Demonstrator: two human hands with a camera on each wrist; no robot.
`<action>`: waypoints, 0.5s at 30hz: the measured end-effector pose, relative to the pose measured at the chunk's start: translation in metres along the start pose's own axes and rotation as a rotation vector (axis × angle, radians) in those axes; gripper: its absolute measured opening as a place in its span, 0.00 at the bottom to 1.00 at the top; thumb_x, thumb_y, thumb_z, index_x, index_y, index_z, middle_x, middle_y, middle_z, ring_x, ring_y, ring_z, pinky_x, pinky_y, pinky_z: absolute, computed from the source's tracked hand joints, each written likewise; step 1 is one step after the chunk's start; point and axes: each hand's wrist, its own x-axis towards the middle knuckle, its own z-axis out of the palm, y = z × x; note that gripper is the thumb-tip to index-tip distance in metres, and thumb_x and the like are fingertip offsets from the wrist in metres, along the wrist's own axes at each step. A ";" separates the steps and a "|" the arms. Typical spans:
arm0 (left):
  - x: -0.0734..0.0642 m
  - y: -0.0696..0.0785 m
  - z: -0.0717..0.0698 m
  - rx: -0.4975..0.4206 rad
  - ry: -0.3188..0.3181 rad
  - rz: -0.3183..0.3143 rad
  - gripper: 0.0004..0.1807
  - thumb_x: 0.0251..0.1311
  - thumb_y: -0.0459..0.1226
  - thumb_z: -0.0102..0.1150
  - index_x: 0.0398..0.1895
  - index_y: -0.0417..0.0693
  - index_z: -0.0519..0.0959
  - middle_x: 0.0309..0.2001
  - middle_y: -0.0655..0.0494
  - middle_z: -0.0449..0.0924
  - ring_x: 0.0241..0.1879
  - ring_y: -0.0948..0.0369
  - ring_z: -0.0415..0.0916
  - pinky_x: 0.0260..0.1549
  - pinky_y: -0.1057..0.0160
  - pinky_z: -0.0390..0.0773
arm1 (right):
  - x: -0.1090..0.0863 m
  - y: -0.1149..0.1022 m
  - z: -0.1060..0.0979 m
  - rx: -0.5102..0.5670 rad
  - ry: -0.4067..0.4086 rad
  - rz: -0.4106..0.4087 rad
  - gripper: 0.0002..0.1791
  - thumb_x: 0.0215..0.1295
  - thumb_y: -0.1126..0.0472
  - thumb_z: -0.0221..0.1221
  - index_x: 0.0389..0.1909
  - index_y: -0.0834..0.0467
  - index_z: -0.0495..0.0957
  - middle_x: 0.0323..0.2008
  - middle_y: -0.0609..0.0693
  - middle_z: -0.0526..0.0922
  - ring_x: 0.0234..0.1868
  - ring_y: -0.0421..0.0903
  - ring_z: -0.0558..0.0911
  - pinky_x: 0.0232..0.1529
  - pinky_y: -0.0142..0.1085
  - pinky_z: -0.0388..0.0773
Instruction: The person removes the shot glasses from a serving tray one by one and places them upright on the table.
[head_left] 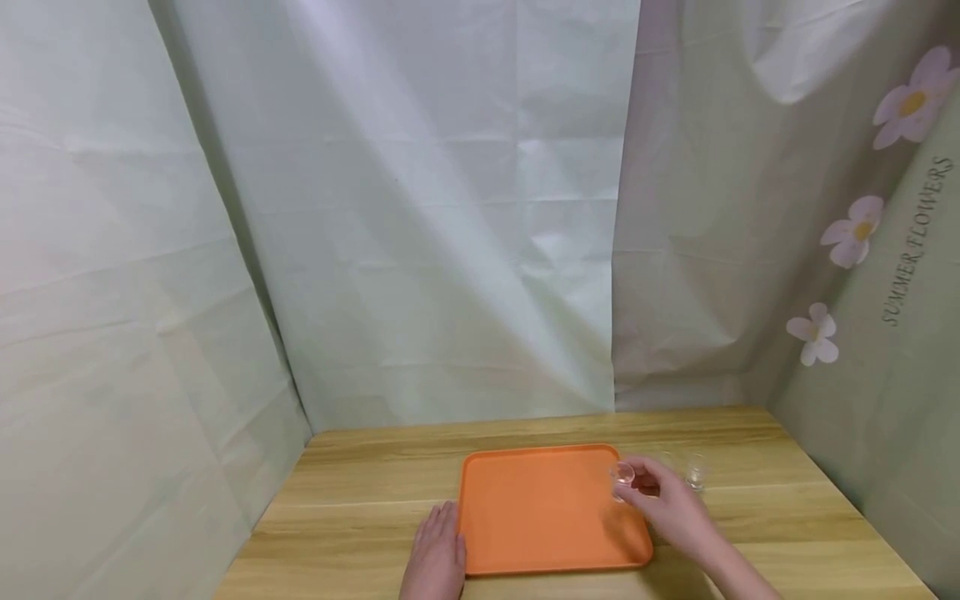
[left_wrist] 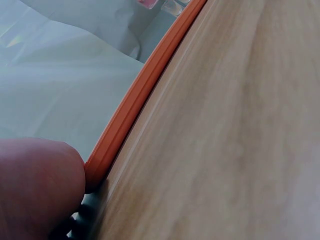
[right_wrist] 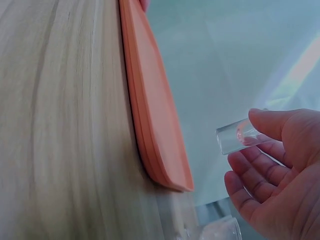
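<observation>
An orange tray (head_left: 540, 508) lies on the wooden table. My left hand (head_left: 437, 554) rests flat at the tray's left edge, its fingers fairly straight. In the left wrist view a fingertip (left_wrist: 42, 185) sits right against the end of the orange rim (left_wrist: 135, 100). Between thumb and fingers, my right hand (head_left: 675, 508) pinches a small clear shot glass (head_left: 622, 477) above the tray's right side. In the right wrist view the thick-bottomed glass (right_wrist: 235, 136) is tilted in that hand (right_wrist: 285, 175), held apart from the tray (right_wrist: 155, 110).
To the right of the tray, behind my right hand, another clear shot glass (head_left: 696, 473) stands on the table (head_left: 352, 500). A fainter one (head_left: 666, 457) shows beside it. Pale fabric (head_left: 450, 208) hangs at the back and both sides.
</observation>
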 end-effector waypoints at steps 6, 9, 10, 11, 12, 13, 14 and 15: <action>-0.001 0.000 -0.001 -0.005 0.001 -0.003 0.27 0.74 0.30 0.64 0.72 0.27 0.75 0.69 0.30 0.79 0.72 0.32 0.72 0.73 0.30 0.69 | -0.008 0.003 -0.016 -0.044 0.029 -0.043 0.17 0.70 0.61 0.76 0.55 0.61 0.87 0.46 0.49 0.91 0.45 0.40 0.89 0.48 0.33 0.88; -0.001 0.001 -0.002 0.000 0.001 -0.002 0.27 0.74 0.30 0.64 0.72 0.27 0.75 0.69 0.30 0.79 0.72 0.32 0.72 0.73 0.31 0.69 | -0.009 0.005 -0.025 -0.075 0.040 -0.040 0.19 0.70 0.60 0.76 0.57 0.63 0.86 0.47 0.50 0.91 0.45 0.40 0.89 0.47 0.33 0.88; -0.001 0.001 -0.003 -0.001 0.000 -0.002 0.27 0.73 0.29 0.64 0.72 0.27 0.75 0.69 0.30 0.79 0.72 0.32 0.72 0.73 0.30 0.69 | -0.009 0.006 -0.029 -0.082 0.040 -0.034 0.20 0.71 0.60 0.75 0.58 0.63 0.86 0.48 0.50 0.91 0.46 0.41 0.89 0.46 0.33 0.88; -0.001 0.002 -0.003 -0.003 0.002 -0.003 0.27 0.73 0.29 0.64 0.72 0.27 0.75 0.69 0.30 0.79 0.73 0.32 0.72 0.74 0.31 0.69 | -0.010 0.007 -0.033 -0.091 0.036 -0.024 0.21 0.71 0.58 0.75 0.59 0.63 0.85 0.48 0.50 0.91 0.46 0.41 0.89 0.46 0.33 0.88; -0.001 0.002 -0.003 -0.007 0.000 -0.003 0.27 0.74 0.29 0.64 0.72 0.27 0.75 0.69 0.30 0.78 0.73 0.32 0.72 0.74 0.31 0.68 | -0.010 0.007 -0.036 -0.098 0.038 -0.013 0.22 0.71 0.57 0.75 0.60 0.63 0.85 0.49 0.51 0.91 0.47 0.41 0.89 0.45 0.32 0.88; -0.001 0.003 -0.004 -0.009 -0.001 -0.003 0.27 0.74 0.29 0.64 0.72 0.27 0.75 0.70 0.30 0.78 0.73 0.32 0.71 0.74 0.31 0.68 | -0.011 0.008 -0.040 -0.110 0.036 -0.008 0.23 0.72 0.56 0.75 0.62 0.63 0.84 0.49 0.51 0.91 0.47 0.42 0.89 0.44 0.32 0.88; 0.000 0.003 -0.004 -0.012 -0.004 -0.003 0.27 0.74 0.30 0.63 0.73 0.27 0.75 0.70 0.30 0.78 0.73 0.32 0.71 0.74 0.30 0.68 | -0.012 0.009 -0.044 -0.117 0.035 0.001 0.24 0.72 0.55 0.75 0.62 0.63 0.84 0.50 0.51 0.91 0.47 0.42 0.89 0.44 0.32 0.87; 0.000 0.003 -0.005 -0.015 -0.007 -0.005 0.27 0.74 0.30 0.63 0.73 0.26 0.75 0.70 0.30 0.78 0.73 0.31 0.71 0.74 0.30 0.68 | -0.012 0.010 -0.048 -0.127 0.034 0.006 0.25 0.72 0.55 0.75 0.63 0.63 0.84 0.50 0.51 0.91 0.47 0.42 0.89 0.44 0.32 0.87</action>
